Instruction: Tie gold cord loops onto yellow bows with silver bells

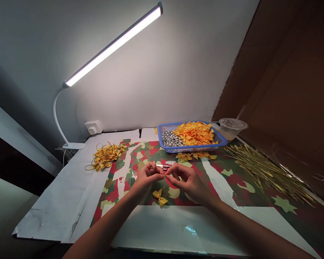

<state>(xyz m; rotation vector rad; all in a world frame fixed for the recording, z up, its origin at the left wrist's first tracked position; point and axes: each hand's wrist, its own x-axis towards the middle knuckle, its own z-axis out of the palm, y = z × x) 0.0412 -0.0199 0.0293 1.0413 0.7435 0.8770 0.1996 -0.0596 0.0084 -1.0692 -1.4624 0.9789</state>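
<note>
1. A small, shiny silver-and-red item (162,166) was at the person's fingertips, above the middle of the mat. Its long axis lay almost level, running left to right across the view, with one end towards the left hand and the other towards the right. It was too small to identify with certainty.
2. A blue plastic basket (194,149) stood at the far edge of the mat. Silver beads (171,139) filled its left part, and a heap of orange-yellow ribbon bows (196,132) covered the rest. A clear plastic cup (230,128) stood just beyond its right end; its contents could not be made out.
3. The left hand (148,178) was mostly closed, with its fingers curled and pinched against the near end of the small item.
4. The right hand (189,181) was also mostly closed, with its fingertips (167,173) pinched just beside the left hand. Whether it held a fine strand or nothing could not be told.
5. A single yellow bow (159,198) lay on the red-and-green printed mat (221,180), just below the hands. A row of similar bows (196,155) lay along the basket's front edge.
6. A tangle of gold looped bows (106,156) lay to the left, and a spread of thin gold strips (267,174) lay to the right.
</note>
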